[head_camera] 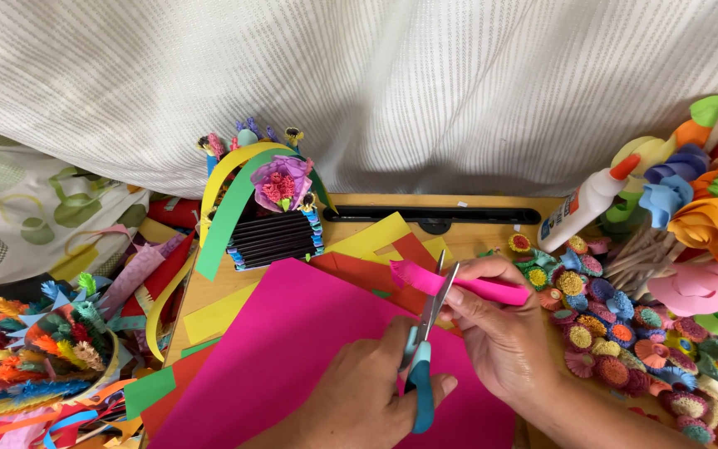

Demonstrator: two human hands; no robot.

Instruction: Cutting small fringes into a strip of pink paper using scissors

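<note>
My left hand (367, 391) grips a pair of scissors (422, 366) with blue handles, blades pointing up and slightly apart. The blades meet a folded pink paper strip (459, 287), which my right hand (500, 333) pinches at its right end. The strip's left end is cut into a short fringe. Both hands hover over a large pink paper sheet (292, 349) lying on a wooden board (475, 241).
Red, yellow and green paper sheets (376, 241) lie under the pink one. A small black paper basket (272, 237) with a flower stands behind. A white glue bottle (583, 208) and several paper flowers (617, 333) sit at the right; a basket of fringed flowers (35, 357) at the left.
</note>
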